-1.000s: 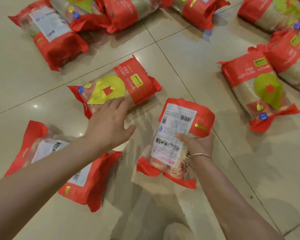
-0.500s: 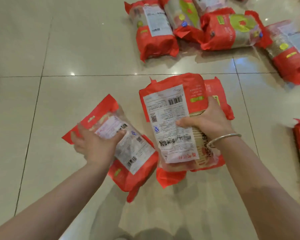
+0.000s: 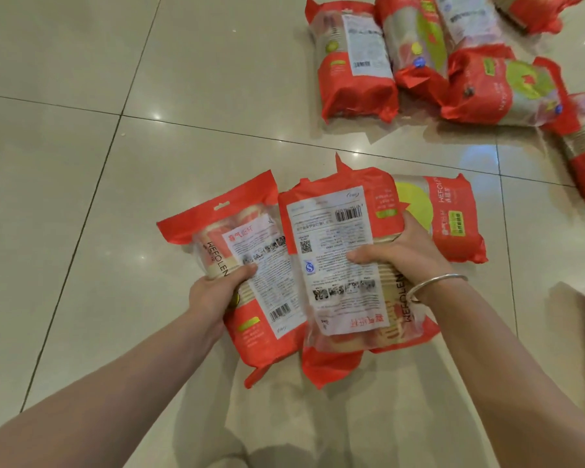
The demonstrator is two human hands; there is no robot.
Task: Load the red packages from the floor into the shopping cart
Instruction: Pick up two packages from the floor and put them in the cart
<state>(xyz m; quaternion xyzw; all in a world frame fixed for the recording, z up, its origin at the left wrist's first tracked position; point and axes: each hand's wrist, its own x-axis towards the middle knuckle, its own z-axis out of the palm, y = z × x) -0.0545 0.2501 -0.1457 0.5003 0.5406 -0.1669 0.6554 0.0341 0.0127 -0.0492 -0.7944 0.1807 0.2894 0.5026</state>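
Packages in both hands now, seen from a head camera looking down at a tiled floor (image 3: pixel 81 163). 1 second ago the left hand lay flat on a package on the floor while the right hand held 1 upright; half a second ago each hand had 1 lifted. Now the 2 are drawn edge to edge.

The left hand (image 3: pixel 213 295) is clenched on the left package (image 3: pixel 250 265), thumb across its white label, fingers hidden behind. The right hand (image 3: pixel 399 255), with a silver bracelet (image 3: pixel 436 282) at the wrist, grasps the right package (image 3: pixel 338 261) the same way. Each grip sits at the package's outer edge, mid-length.

A third package (image 3: pixel 453 217) shows just behind the right hand; whether it is held or lies on the floor is unclear. More packages (image 3: pixel 355 62) lie well apart at upper right.

No shopping cart is in view, so carrying likely comes next.
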